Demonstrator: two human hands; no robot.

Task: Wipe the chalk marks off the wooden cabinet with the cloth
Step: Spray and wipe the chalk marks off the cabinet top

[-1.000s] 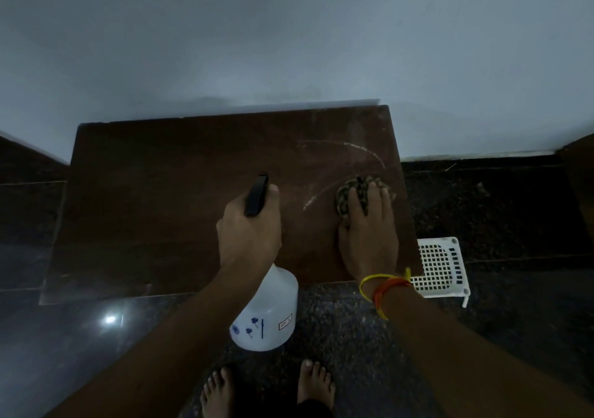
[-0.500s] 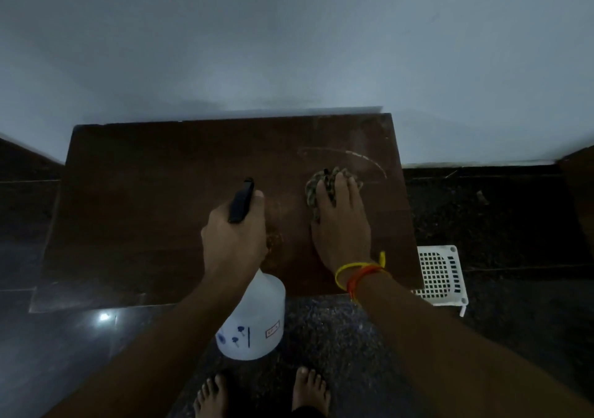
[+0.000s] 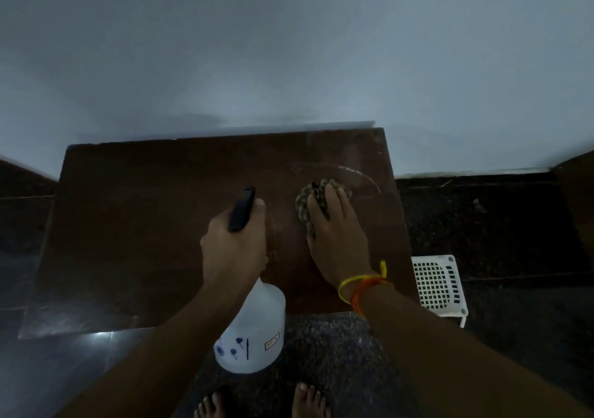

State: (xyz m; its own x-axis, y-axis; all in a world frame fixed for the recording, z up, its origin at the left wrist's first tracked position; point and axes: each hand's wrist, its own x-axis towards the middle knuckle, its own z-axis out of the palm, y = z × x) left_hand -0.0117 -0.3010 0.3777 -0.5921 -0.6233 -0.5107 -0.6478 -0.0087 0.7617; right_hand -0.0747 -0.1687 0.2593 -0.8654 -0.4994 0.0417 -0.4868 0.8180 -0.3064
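The right hand (image 3: 337, 241), fingers straight, presses a crumpled mottled brown cloth (image 3: 303, 202) onto the dark brown wooden cabinet (image 3: 144, 241), toward 2 o'clock of its top. The left hand (image 3: 234, 253) grips a white plastic spray bottle (image 3: 254, 331) by its black head, near centre. A faint white chalk arc (image 3: 364, 178) shows at 1 o'clock of the cloth, just beside it. Judgement: the left half appears clean; the arc and pale smears toward the far right corner are left to wipe.

Left hand (image 3: 233, 250) curled, right hand (image 3: 337, 241) flat, fingers (image 3: 342, 205) apparently straight.
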